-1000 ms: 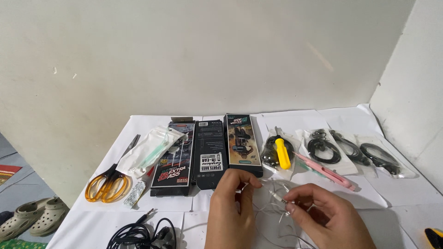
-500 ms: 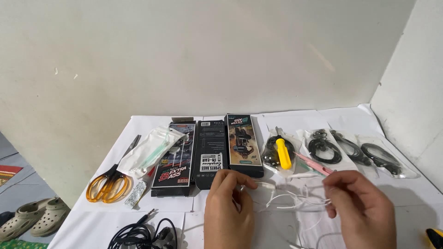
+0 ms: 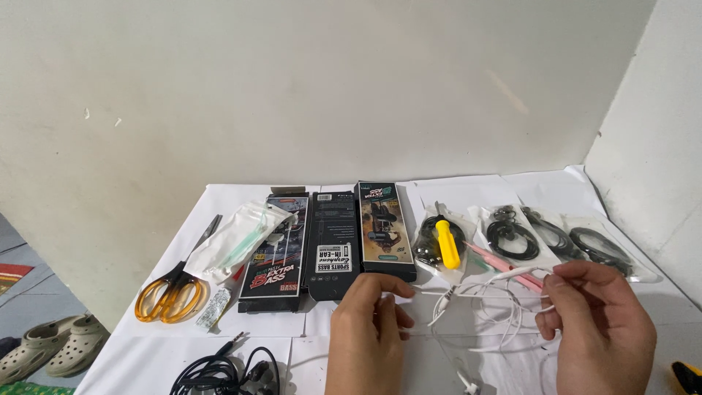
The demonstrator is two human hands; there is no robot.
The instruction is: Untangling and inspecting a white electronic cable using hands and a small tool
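My left hand and my right hand hold a white earphone cable stretched between them above the white table. The left fingers pinch one end near the black boxes. The right fingers pinch the other part of the cable, and loose loops of it hang down between the hands. A small white earbud dangles near the bottom edge.
Three dark earphone boxes lie in a row at the back. Orange-handled scissors and a clear pouch lie left. Bagged black cables, a yellow tool and a pink tool lie right. A black cable coil sits front left.
My right hand has moved to the right, away from the left hand, and the white cable has been drawn out between them.
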